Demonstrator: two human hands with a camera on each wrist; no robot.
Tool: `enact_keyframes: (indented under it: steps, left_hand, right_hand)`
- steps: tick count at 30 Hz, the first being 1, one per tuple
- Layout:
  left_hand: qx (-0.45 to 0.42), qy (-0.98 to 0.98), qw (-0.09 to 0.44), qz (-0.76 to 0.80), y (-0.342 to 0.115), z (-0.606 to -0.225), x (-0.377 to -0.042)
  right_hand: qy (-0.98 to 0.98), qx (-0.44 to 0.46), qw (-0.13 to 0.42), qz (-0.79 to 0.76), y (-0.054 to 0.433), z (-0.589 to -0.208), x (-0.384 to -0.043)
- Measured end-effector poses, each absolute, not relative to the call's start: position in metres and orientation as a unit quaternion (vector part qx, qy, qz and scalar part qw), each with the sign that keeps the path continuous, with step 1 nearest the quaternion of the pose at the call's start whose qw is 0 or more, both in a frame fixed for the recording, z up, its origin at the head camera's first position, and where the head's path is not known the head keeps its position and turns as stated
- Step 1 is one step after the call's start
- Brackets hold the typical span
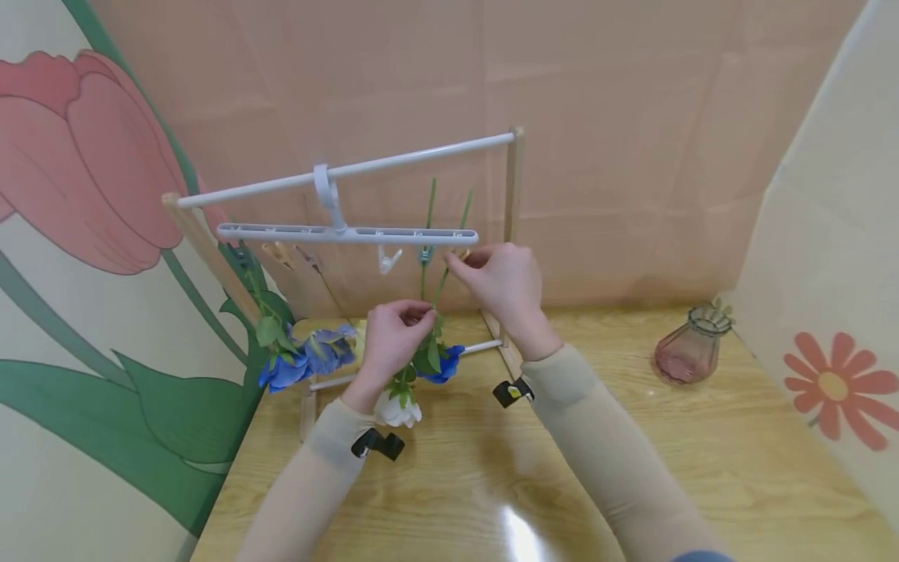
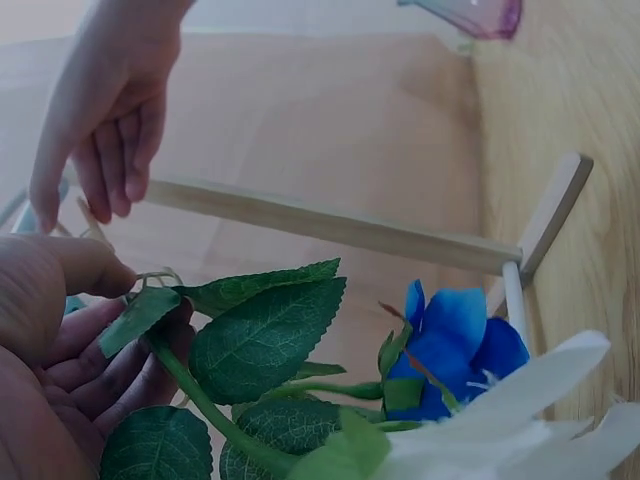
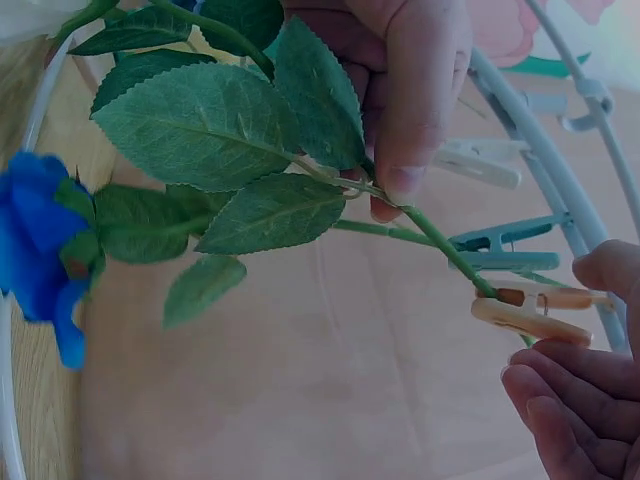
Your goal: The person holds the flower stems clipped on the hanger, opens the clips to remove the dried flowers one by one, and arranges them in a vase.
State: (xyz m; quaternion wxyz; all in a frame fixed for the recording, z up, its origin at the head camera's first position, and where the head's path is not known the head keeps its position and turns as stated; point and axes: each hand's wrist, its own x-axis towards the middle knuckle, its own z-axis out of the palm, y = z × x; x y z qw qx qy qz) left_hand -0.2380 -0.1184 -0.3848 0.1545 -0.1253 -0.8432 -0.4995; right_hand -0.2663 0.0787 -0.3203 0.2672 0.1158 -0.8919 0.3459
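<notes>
I see the white flower [image 1: 399, 412] head-down above the wood-grain worktop [image 1: 632, 468].
My left hand [image 1: 392, 337] pinches its stem; my right hand [image 1: 507, 282], thumb and fingers parted, is at the peach peg [image 3: 532, 322] on that stem. A pink glass vase [image 1: 684, 355] sits well to the right; a pinkish backdrop [image 1: 618, 156] rises behind, a painted tulip [image 1: 119, 156] on the left wall, a red flower [image 1: 833, 386] on the right.

Long beige sleeves [image 1: 618, 460] end in fitted cuffs [image 1: 555, 377]; each wrist wears a black device [image 1: 371, 442], the right marked yellow.
</notes>
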Motion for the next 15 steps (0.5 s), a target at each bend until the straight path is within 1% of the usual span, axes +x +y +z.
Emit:
enact_keyframes:
  steps: [9,15]
  left_hand:
    - [-0.125,-0.846,0.164,-0.491,-0.1183,-0.3838,-0.2393]
    - [-0.128,-0.846,0.16,-0.491,-0.1182,-0.384,-0.2391]
  right_hand:
    - [-0.889,0.105,0.283,0.345,0.0736,-0.323,-0.2729]
    - [-0.889,0.096,0.278,0.351,0.0726,-0.323,-0.2732]
